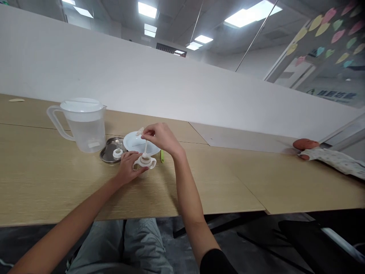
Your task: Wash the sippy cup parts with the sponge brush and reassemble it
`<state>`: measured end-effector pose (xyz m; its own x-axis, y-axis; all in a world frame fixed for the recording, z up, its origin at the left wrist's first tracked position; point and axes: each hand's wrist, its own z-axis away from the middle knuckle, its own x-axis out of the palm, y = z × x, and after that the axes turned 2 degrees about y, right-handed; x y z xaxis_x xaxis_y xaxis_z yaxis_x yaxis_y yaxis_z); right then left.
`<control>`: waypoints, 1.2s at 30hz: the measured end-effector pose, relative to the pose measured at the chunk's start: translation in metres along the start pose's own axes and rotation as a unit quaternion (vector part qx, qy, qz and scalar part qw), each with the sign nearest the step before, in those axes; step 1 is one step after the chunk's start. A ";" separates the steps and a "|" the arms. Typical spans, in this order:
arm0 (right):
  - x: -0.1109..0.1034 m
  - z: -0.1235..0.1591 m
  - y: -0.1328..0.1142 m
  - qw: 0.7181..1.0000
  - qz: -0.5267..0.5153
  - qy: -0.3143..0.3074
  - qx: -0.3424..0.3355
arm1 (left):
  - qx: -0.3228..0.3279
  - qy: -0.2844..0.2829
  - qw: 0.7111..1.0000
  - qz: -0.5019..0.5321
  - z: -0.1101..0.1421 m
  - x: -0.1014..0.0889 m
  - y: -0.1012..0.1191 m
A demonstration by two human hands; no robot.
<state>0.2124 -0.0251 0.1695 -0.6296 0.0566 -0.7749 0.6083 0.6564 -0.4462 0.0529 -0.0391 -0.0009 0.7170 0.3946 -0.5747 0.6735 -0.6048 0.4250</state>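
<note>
My left hand [129,167] is closed around the side of a baby bottle [145,161] with two white handles, which stands on the table with its mouth uncovered. In my right hand [161,137], a small white spoon [146,146] is pinched between thumb and fingers. The spoon points down, its bowl at the bottle's mouth; whether it touches the rim I cannot tell. Just behind the bottle lies a white plate [131,141], partly covered by my right hand. A metal tray [107,154] beside my left hand holds a white ring cap with a clear top [117,153].
A lidded clear pitcher [85,131] of water stands left of the tray. Right of the plate lies a green strip-like object [162,156]. A white partition [171,87] runs along the table's back. A doll-like item in patterned cloth [333,158] rests at the far right.
</note>
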 end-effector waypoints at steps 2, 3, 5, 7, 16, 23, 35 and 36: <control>0.001 0.000 0.000 1.000 0.010 -0.014 0.005 | 0.001 -0.001 1.000 0.000 0.000 0.000 0.000; 0.002 0.000 0.000 1.000 0.015 -0.022 0.007 | 0.003 -0.002 1.000 0.000 0.000 0.000 0.000; 0.003 0.000 0.000 0.999 0.024 -0.042 0.011 | 0.005 -0.001 1.000 0.001 0.000 0.000 0.000; 0.004 0.000 0.002 0.996 0.041 -0.071 0.016 | 0.007 -0.002 1.000 -0.001 0.000 0.000 0.000; 0.009 -0.004 0.016 0.964 0.094 -0.242 0.058 | 0.014 -0.010 1.000 -0.015 -0.001 0.000 -0.001; 0.002 -0.002 0.016 0.961 0.120 -0.233 0.089 | 0.014 -0.010 1.000 -0.010 -0.001 0.001 0.000; 0.002 0.002 0.001 0.969 0.136 -0.202 0.047 | -0.091 0.134 0.985 -0.060 -0.011 -0.024 -0.025; 0.002 0.002 0.000 0.970 0.134 -0.198 0.046 | -0.120 0.130 0.978 -0.108 -0.013 -0.027 -0.030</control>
<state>0.2123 -0.0265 0.1670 -0.2190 -0.0901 -0.9716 0.7760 0.5875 -0.2294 0.0160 -0.0227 0.0105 0.5541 0.6765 -0.4851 0.8146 -0.3206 0.4834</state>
